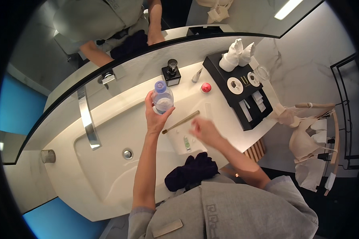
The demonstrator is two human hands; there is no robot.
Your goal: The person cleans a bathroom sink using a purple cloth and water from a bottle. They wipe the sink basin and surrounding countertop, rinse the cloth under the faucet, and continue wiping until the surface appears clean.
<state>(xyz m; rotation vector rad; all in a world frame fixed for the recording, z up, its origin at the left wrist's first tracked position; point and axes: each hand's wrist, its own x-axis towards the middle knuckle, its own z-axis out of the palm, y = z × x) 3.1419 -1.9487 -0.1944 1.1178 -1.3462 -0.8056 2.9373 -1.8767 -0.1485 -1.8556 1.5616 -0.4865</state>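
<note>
My left hand (pixel 156 115) grips a clear plastic bottle (pixel 164 100) with a blue cap, held upright above the back edge of the washbasin (pixel 104 167). To the right, my right hand (pixel 208 131) is blurred, its fingers curled over the countertop. Whether anything is between those fingers cannot be seen. A tan toothbrush (pixel 181 122) lies slanted between the two hands. Just below the right hand is a small green and white tube (pixel 187 144), with little clear bits beside it. A dark purple cloth (pixel 194 171) is bunched at the front edge, against my body.
A black soap dispenser (pixel 172 73), a small upright tube (pixel 197 75) and a red-topped container (pixel 206 87) stand behind. The black amenity box (pixel 221 71) carries rolled white cloths (pixel 232 58). A metal spout (pixel 88 119) juts over the basin. Undergarments (pixel 305 140) hang at right.
</note>
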